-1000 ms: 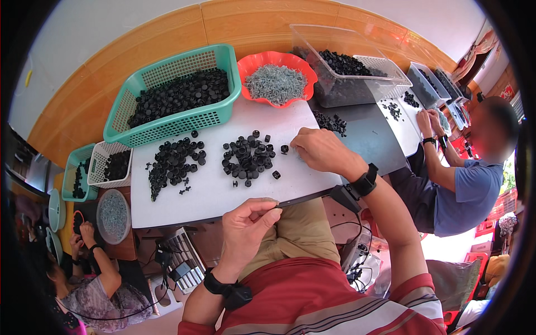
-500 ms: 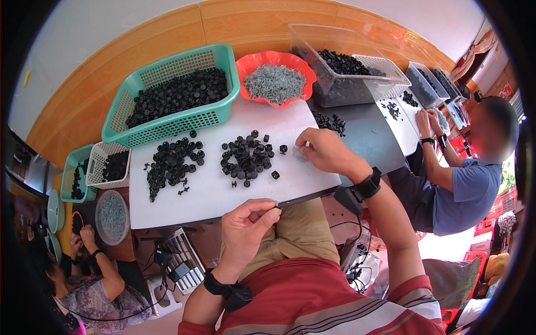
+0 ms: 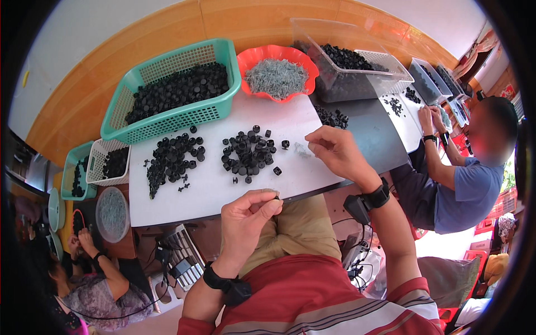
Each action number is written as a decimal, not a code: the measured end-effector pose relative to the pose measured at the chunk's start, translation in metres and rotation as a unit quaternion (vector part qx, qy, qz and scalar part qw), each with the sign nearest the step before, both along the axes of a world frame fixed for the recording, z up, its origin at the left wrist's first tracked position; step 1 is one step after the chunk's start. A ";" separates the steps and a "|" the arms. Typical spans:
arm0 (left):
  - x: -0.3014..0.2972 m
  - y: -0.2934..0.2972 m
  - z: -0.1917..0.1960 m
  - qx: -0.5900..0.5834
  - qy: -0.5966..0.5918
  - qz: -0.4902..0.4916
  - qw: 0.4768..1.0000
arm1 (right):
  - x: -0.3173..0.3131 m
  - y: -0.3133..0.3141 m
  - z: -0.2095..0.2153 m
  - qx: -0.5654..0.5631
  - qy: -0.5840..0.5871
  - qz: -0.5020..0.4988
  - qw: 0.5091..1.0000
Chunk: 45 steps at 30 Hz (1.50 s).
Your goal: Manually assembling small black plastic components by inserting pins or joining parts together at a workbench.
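Observation:
Over the table's near edge, my left hand is closed, with thumb and forefinger pinching a small black plastic part. My right hand hovers at the table's right side, its fingertips pressed together; anything between them is too small to make out. Just left of those fingertips lies a small heap of thin pale metal pins. Beside it stand a couple of loose black parts. Farther left, two piles spread on the white tabletop: round black caps in the middle and mixed black pieces.
Behind the piles stand a green basket of black caps, a red scalloped bowl of metal pins and a clear bin of black parts. Co-workers sit at right and lower left. Cables hang under the table.
My right hand has drawn back slightly to the right, away from the pin heap. The left hand still pinches the black part, which now shows more clearly.

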State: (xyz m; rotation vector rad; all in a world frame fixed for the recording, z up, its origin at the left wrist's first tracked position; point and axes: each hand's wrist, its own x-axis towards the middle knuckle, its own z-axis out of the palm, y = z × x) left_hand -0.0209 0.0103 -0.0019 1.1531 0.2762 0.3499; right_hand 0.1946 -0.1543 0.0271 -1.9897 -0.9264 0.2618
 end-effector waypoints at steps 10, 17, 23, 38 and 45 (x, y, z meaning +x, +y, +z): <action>0.001 0.003 -0.006 -0.058 -0.020 -0.015 0.998 | -0.067 0.006 0.007 0.171 0.159 0.108 0.966; -0.003 0.001 0.000 -0.084 -0.058 -0.043 0.994 | -0.089 0.011 0.002 0.202 0.207 0.167 0.943; -0.004 -0.002 0.000 -0.068 -0.040 -0.049 0.996 | -0.089 0.005 0.010 0.171 0.132 0.169 0.962; -0.006 -0.012 0.005 -0.038 -0.030 -0.055 0.997 | -0.090 -0.012 0.025 0.119 -0.036 0.175 0.977; -0.005 -0.016 0.008 -0.012 -0.019 -0.050 0.998 | -0.089 -0.016 0.024 0.126 -0.048 0.177 0.975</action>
